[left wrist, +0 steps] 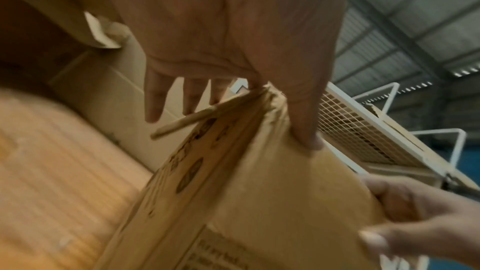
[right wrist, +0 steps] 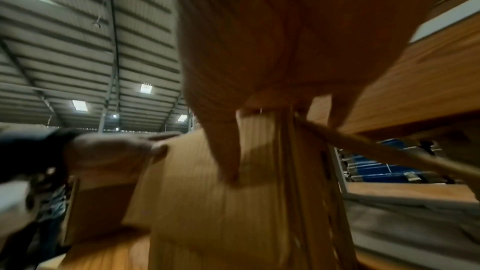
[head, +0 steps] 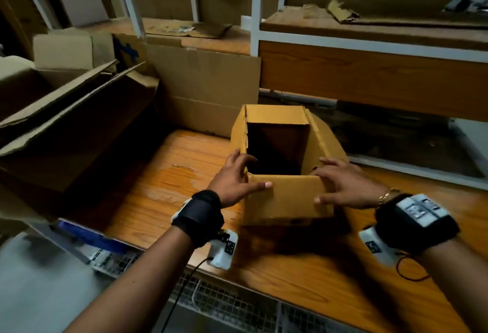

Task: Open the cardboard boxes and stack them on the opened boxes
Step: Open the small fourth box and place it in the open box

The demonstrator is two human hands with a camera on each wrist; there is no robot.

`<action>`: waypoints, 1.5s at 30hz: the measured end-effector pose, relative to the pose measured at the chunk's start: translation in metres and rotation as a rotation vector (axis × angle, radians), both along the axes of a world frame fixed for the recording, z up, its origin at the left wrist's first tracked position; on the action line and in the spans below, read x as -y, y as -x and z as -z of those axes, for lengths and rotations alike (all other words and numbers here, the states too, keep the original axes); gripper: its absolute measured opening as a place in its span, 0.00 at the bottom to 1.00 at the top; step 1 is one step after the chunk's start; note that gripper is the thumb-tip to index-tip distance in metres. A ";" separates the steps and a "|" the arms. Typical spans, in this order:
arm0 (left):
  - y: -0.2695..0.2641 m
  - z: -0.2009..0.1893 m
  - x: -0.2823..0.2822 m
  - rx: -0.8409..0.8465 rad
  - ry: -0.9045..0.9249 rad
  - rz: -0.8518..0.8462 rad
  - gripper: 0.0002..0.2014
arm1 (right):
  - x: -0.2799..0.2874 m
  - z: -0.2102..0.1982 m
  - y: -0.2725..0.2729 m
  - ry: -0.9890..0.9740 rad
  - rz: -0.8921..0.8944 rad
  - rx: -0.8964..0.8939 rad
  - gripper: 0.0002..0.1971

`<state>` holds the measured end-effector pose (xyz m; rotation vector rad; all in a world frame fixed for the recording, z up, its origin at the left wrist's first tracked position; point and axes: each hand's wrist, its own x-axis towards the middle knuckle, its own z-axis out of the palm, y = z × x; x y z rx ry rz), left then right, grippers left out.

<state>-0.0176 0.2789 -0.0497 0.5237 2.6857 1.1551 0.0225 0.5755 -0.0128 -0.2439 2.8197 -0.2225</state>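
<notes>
A small brown cardboard box [head: 285, 200] stands upright on the wooden table [head: 163, 182] in the head view, its top open and its inside dark. My left hand [head: 237, 182] holds the near left corner, thumb on the front face and fingers spread over the left side. My right hand [head: 346, 187] holds the near right corner the same way. From the left wrist, the thumb [left wrist: 303, 126] presses the box [left wrist: 259, 202] face. The right wrist view has my right hand [right wrist: 285, 38] straddling a corner of the box [right wrist: 207, 213], which is blurred.
Large opened cardboard boxes [head: 74, 126] lean in a pile at the left of the table. A flat cardboard sheet [head: 206, 89] stands behind the small box. A white-framed wooden shelf [head: 369, 73] runs along the back right. Wire mesh [head: 224, 303] lies below the table's near edge.
</notes>
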 end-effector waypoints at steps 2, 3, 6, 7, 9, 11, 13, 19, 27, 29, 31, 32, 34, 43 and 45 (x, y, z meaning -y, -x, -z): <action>-0.003 -0.002 -0.002 -0.070 0.091 -0.026 0.33 | 0.013 0.014 -0.008 -0.016 0.052 -0.241 0.24; -0.004 -0.002 -0.003 -0.117 0.165 -0.041 0.30 | 0.018 0.017 -0.010 -0.005 0.061 -0.320 0.22; -0.014 -0.002 -0.014 -0.390 0.467 -0.040 0.23 | 0.040 0.018 -0.016 0.004 0.069 -0.403 0.19; -0.019 -0.002 -0.020 -0.458 0.512 -0.015 0.23 | 0.052 0.018 -0.020 0.005 0.067 -0.413 0.18; -0.024 0.000 -0.029 -0.484 0.538 0.036 0.23 | 0.079 0.021 -0.025 0.005 0.021 -0.432 0.18; -0.025 0.000 -0.026 -0.434 0.530 0.064 0.23 | 0.096 0.018 -0.028 0.034 -0.043 -0.385 0.19; -0.019 -0.003 -0.011 -0.385 0.491 0.080 0.24 | 0.098 0.005 -0.026 0.120 -0.087 -0.271 0.20; -0.002 -0.012 0.014 -0.320 0.436 0.024 0.31 | 0.063 -0.025 0.004 0.027 -0.017 -0.069 0.40; -0.024 -0.001 -0.002 -0.472 0.473 -0.070 0.26 | 0.032 -0.014 0.054 -0.245 0.081 -0.237 0.38; -0.027 0.001 -0.003 -0.487 0.479 -0.073 0.27 | 0.024 -0.022 0.066 -0.231 0.175 -0.317 0.43; -0.030 0.000 -0.004 -0.501 0.485 -0.073 0.28 | 0.010 -0.021 0.081 -0.153 0.287 -0.287 0.47; -0.031 -0.001 -0.004 -0.499 0.491 -0.077 0.29 | 0.004 -0.016 0.088 -0.076 0.339 -0.233 0.48; -0.035 -0.001 -0.007 -0.491 0.508 -0.082 0.30 | -0.005 0.000 0.099 0.130 0.420 -0.117 0.47; -0.042 0.001 -0.017 -0.494 0.576 -0.121 0.33 | 0.024 0.023 0.095 0.463 0.548 -0.052 0.50; -0.041 0.003 -0.021 -0.487 0.599 -0.135 0.34 | 0.040 0.029 0.074 0.557 0.577 -0.054 0.53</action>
